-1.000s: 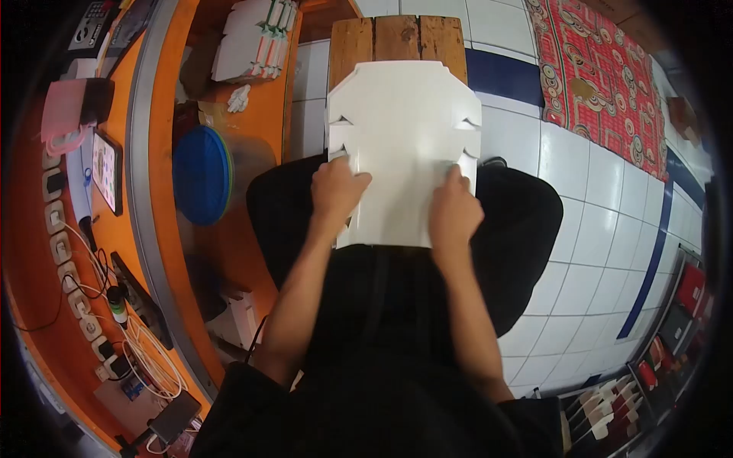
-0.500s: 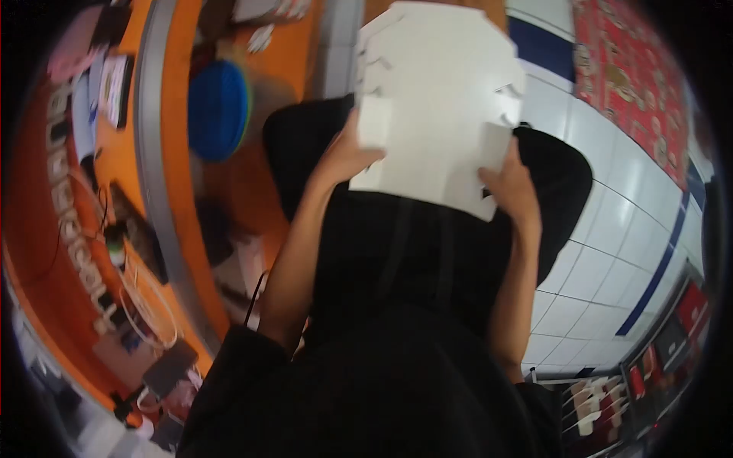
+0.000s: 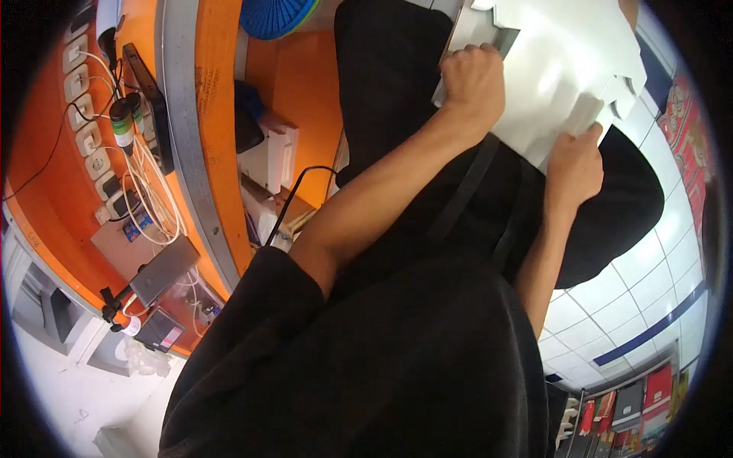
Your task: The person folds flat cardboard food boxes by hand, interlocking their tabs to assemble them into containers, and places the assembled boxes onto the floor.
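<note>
A white die-cut cardboard sheet [image 3: 565,57] with notched edges and folded flaps rests over my dark-clothed lap, its far end cut off by the top of the view. My left hand [image 3: 473,88] is closed in a fist at the left flap, knuckles up; its fingertips are hidden. At the near right corner, my right hand [image 3: 574,164] grips a raised flap [image 3: 586,113] between thumb and fingers. Small tabs stand up along both sides of the cardboard.
To my left is an orange desk with a grey edge [image 3: 187,153], holding cables [image 3: 156,191], a row of sockets [image 3: 88,111] and a small grey box [image 3: 164,269]. A blue round basket [image 3: 276,15] sits beyond. White floor tiles [image 3: 611,298] lie right.
The view has swung, so the cardboard appears farther right and higher. My left hand has turned from a thumb-on-top hold into a fist on the left flap. My right hand still holds the right flap.
</note>
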### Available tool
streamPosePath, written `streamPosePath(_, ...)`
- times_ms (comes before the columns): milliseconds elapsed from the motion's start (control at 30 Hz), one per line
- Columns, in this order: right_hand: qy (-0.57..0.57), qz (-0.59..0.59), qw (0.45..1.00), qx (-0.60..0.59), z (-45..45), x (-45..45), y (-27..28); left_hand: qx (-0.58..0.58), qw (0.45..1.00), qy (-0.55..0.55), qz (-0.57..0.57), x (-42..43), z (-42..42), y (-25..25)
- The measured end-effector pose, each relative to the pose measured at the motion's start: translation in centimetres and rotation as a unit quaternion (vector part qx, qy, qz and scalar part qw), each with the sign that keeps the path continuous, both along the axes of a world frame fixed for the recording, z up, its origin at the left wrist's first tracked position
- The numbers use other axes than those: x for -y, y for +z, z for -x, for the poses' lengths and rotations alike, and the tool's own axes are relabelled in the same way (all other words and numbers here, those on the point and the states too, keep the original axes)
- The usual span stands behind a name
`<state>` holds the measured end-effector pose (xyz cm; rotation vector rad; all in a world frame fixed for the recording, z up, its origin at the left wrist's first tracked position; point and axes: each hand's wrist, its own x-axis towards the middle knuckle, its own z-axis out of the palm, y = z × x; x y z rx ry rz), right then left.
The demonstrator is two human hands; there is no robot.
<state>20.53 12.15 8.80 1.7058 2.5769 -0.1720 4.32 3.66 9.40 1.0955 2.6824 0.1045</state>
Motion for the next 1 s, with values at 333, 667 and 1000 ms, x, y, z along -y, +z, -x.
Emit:
streamPosePath(333,-0.306,0.487,0.561,-0.596,-4.3,-6.7,0.9,0.49,0.834,0.076,-0.242,4.4,5.7,5.0)
streamPosePath(667,-0.174,0.45,0.613,-0.626,-1.7,-11.9,3.4,0.575,0.743,0.171,-0.298,-1.9,9.8,5.6)
streamPosePath(1000,-0.077,0.202,0.922,-0.322,-1.0,-12.3,0.9,0.389,0.907,0.004,-0.163,-5.4,14.1,-0.4)
